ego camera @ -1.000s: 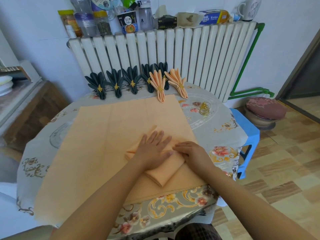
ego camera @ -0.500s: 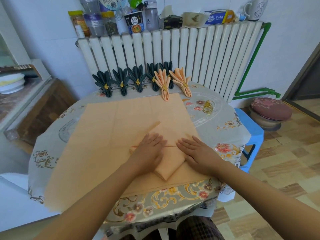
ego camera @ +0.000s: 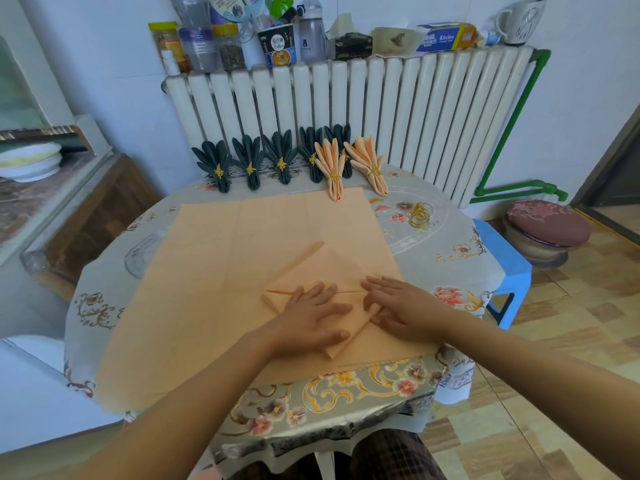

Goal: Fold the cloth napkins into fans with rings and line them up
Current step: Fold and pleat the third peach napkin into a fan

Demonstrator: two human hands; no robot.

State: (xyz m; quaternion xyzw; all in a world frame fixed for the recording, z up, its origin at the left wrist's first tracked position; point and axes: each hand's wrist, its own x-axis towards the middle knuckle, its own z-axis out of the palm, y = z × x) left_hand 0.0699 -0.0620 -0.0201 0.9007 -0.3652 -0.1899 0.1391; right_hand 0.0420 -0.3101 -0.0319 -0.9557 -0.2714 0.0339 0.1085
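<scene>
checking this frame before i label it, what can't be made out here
- Head view, the only one: the folded peach napkin is partly hidden under the left hand and right hand, so the fold beneath the palms cannot be read.
- The dark green fan at the right of the row is mostly hidden behind the peach fan.
- The loose gold rings: too small to count.

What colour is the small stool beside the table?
The small plastic stool is bright blue, seen in the head view.
</scene>
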